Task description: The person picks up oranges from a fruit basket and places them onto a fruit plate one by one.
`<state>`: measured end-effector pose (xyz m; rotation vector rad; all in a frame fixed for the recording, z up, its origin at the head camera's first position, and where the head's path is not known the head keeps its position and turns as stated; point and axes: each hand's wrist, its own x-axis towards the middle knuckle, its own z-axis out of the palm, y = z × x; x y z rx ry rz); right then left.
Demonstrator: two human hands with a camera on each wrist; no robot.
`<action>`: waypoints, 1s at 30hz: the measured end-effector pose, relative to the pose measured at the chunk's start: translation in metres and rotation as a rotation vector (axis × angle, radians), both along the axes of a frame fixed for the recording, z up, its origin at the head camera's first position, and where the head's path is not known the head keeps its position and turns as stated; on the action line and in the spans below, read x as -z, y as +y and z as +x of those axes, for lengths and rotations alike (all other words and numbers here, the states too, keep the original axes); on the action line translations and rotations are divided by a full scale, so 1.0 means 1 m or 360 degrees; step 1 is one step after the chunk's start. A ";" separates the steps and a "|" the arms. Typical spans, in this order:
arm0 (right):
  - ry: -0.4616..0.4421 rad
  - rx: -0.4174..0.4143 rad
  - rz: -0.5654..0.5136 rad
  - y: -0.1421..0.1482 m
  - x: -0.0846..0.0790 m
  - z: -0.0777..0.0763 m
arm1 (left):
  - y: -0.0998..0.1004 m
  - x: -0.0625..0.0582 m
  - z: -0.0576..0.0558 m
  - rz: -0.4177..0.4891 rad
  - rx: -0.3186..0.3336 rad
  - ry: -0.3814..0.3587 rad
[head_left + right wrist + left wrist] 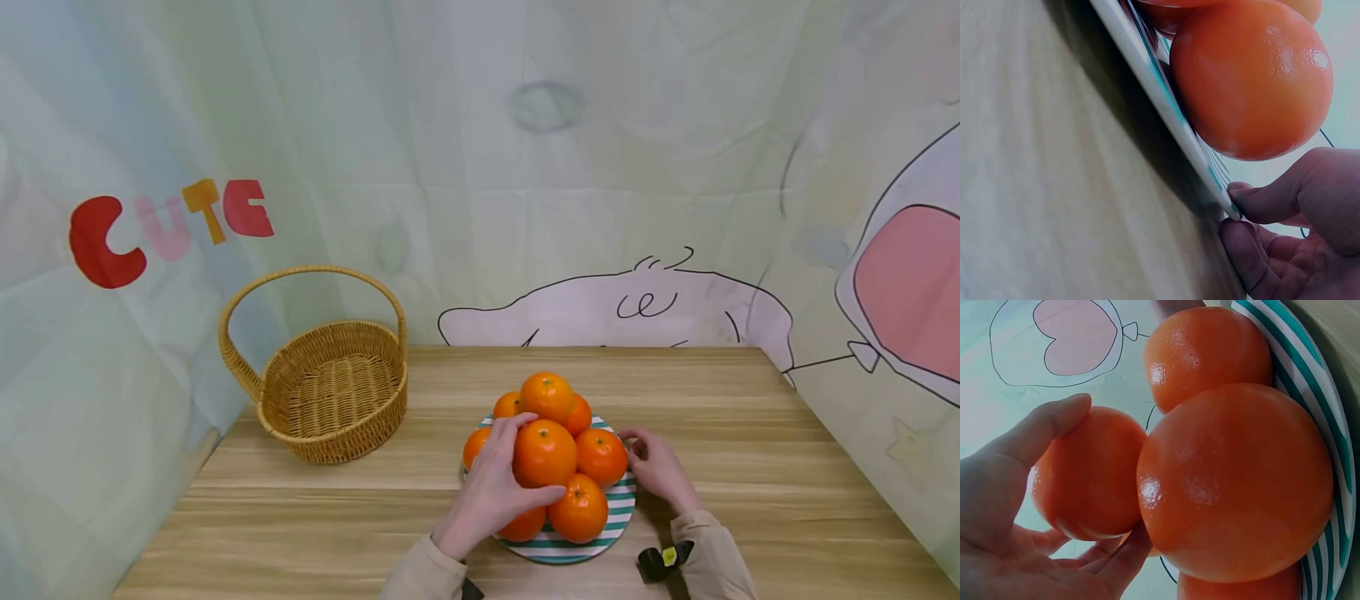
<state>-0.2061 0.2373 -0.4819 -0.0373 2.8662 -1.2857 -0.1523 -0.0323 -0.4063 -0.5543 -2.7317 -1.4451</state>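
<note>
A round plate (619,518) with green and white stripes carries a heap of oranges. My left hand (489,482) reaches in from the left and grips one orange (545,452) at the top of the heap, thumb on its near side and fingers around its far side. In the left wrist view, that held orange (1088,478) overlaps a bigger-looking orange (1235,484) beside it. At the plate's right side, my right hand (660,468) pinches the rim (1175,128), thumb above and fingers below. An orange (1254,81) rests just inside that rim.
A wicker basket (382,429) with a tall arched handle stands at the back left of the wooden table (337,521). Printed curtains (465,150) hang behind the table and along its sides. A black strap (660,562) lies by the right sleeve.
</note>
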 end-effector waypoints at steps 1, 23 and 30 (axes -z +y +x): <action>0.0001 -0.0001 -0.0001 0.000 0.000 0.000 | 0.000 0.000 0.000 -0.0004 0.0001 -0.0002; -0.0019 -0.0005 0.0003 0.000 -0.002 0.001 | 0.001 0.006 -0.001 -0.0081 -0.0013 -0.0001; -0.0026 -0.0001 -0.0009 -0.001 -0.002 0.001 | 0.001 0.006 -0.002 -0.0065 0.0003 -0.0015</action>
